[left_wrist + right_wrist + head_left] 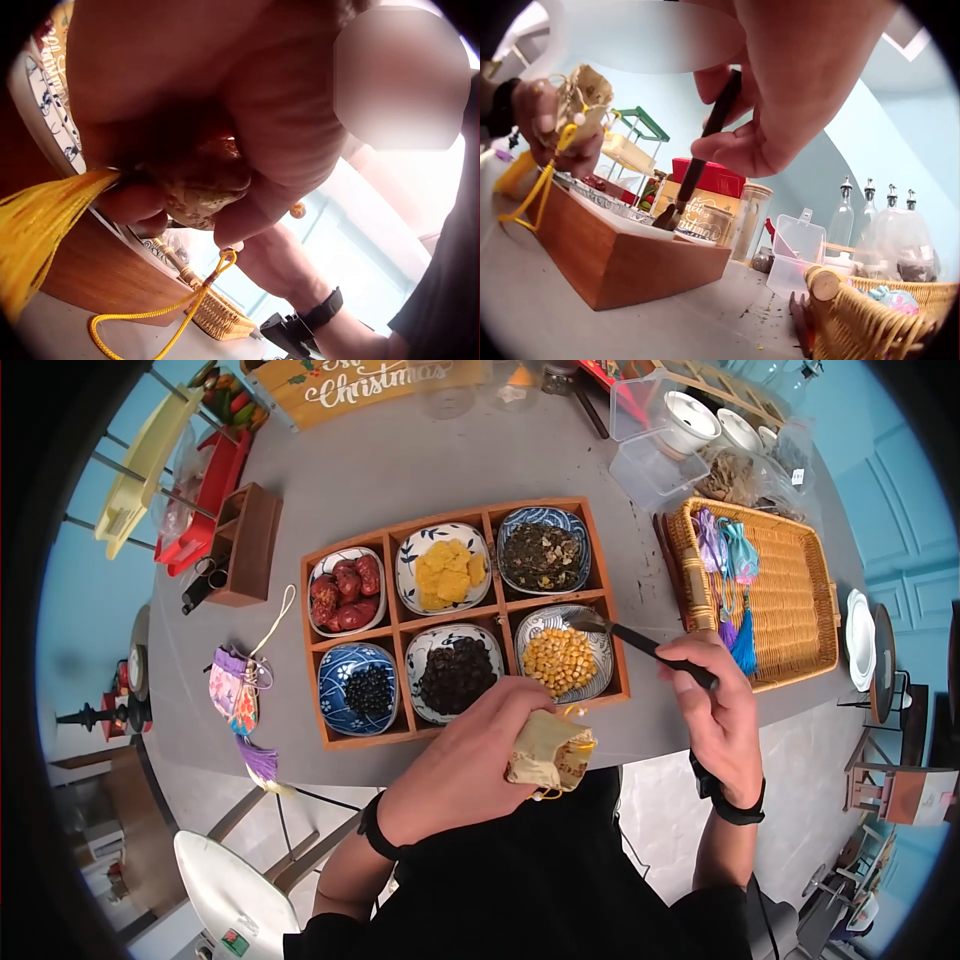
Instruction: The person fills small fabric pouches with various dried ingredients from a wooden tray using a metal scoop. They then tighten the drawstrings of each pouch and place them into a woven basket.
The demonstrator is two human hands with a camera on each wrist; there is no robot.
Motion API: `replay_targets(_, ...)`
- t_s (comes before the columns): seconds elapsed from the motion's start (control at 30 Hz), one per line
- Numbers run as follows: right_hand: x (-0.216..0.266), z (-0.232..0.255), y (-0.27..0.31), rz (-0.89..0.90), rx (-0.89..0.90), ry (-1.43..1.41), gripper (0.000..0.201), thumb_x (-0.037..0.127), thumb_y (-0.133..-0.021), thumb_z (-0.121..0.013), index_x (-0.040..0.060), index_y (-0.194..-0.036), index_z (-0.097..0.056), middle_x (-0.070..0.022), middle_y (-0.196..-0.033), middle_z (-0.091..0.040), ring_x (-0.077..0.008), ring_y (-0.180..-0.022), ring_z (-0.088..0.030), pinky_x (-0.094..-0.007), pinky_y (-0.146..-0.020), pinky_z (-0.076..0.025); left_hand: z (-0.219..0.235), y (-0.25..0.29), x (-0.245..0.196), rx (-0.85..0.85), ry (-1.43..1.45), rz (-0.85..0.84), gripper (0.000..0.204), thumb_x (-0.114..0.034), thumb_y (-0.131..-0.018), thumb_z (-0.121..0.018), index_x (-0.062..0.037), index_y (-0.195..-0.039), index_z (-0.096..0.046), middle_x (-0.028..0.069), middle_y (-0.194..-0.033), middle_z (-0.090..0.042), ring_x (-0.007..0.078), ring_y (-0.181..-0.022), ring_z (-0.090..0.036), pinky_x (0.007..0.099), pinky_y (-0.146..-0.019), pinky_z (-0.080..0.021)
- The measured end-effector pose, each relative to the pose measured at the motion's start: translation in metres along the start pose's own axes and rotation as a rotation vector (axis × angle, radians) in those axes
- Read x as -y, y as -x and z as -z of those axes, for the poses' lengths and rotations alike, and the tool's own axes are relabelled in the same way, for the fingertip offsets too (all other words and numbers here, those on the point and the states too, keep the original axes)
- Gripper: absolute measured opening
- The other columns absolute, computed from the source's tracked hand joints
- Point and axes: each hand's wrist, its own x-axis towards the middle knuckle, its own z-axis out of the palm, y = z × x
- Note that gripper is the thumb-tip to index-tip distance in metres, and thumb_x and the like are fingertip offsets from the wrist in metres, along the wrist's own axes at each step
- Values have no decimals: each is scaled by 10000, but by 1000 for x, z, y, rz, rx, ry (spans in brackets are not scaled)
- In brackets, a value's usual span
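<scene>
My left hand (450, 765) grips a small pale-gold drawstring pouch (535, 760), its mouth gaping, in front of the wooden box. From the pouch hang a yellow cord (142, 319) and a yellow tassel (45, 225), both in the left wrist view. My right hand (722, 710) holds a black-handled spoon (650, 644), whose head dips at the upper edge of a bowl of corn kernels (560, 663). That bowl sits in the near right compartment of the divided wooden box (440, 512). Beside it is a bowl of dark dried pieces (458, 675), partly behind my left hand.
Other compartments hold red dates (345, 592), yellow pieces (445, 573), dried leaves (543, 555) and black beans (368, 690). A wicker tray (790, 600) with tasselled pouches stands right; a purple floral pouch (235, 690) lies left. Clear plastic boxes (655, 465) stand at the back right.
</scene>
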Motion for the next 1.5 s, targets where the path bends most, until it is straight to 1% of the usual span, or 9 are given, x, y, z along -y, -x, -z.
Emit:
replay_targets(0.13,-7,8,1,-44,104,-18,183,9,-888,-509,-16,-1053,-584,-86,-905,-556,-149,-797,-546,-270,-733,-446,-3,-2,-4,14,-178,-11,489,-105,-708,-738,-20,-1118,-484,162,-1270,-515,373,-1123,-546,407,-916,-466)
replay_targets(0.23,-8,4,3,-311,15,-243,185,72,-953,-463,-44,-1033,-583,-62,-861,-596,-103,-765,-562,-237,-717,-459,-4,-5,-7,25,-214,1,470,-127,-732,-723,-8,-1117,-482,177,-1289,-503,381,-1143,-535,417,-924,-461)
replay_targets(0.47,-40,-26,11,-436,-196,-514,214,122,-973,-463,-49,-1016,-584,-73,-768,-623,-121,-662,-579,-242,-662,-463,-6,-7,-7,24,-251,-10,494,-72,-716,-714,34,-1121,-452,244,-1292,-471,392,-1157,-512,421,-948,-453)
replay_targets(0.67,-40,-34,13,-448,-316,-598,233,152,-976,-457,-40,-997,-588,-88,-750,-616,-136,-649,-566,-255,-650,-454,-6,1,3,-129,-73,-28,504,-45,-709,-711,14,-1142,-460,217,-1272,-493,393,-1109,-539,412,-929,-461)
replay_targets(0.73,-41,-33,14,-449,-357,-631,234,154,-975,-455,-38,-990,-588,-93,-746,-613,-140,-645,-561,-257,-644,-450,-3,9,7,-164,89,86,527,-30,-693,-719,-5,-1152,-461,185,-1169,-542,373,-1034,-577,393,-882,-475)
replay_targets(0.97,-11,-8,14,-226,-493,-576,221,140,-970,-443,-40,-993,-570,-103,-723,-600,-158,-610,-542,-270,-585,-446,9,18,6,-213,139,187,551,-40,-683,-737,-11,-1157,-458,164,-1045,-581,337,-975,-612,377,-843,-483)
replay_targets(1.13,36,6,14,-112,-427,-454,203,104,-953,-432,-46,-962,-568,-132,-741,-593,-162,-602,-549,-265,-569,-448,10,14,-1,-241,142,263,543,-76,-700,-728,2,-1163,-454,178,-1050,-583,347,-983,-609,382,-841,-479)
replay_targets(1.33,72,-2,14,184,0,-115,218,146,-871,-569,-53,-946,-618,-163,-832,-624,-194,-718,-597,-308,-648,-467,8,11,0,-223,171,240,534,-97,-715,-713,7,-1170,-453,183,-1056,-587,346,-984,-607,387,-840,-477)
replay_targets(1.5,32,14,14,134,-243,-354,281,197,-908,-526,-64,-1000,-576,-172,-836,-562,-215,-694,-573,-320,-644,-479,5,15,14,-273,232,176,536,-56,-705,-704,-10,-1177,-456,174,-1051,-588,335,-980,-609,380,-836,-479)
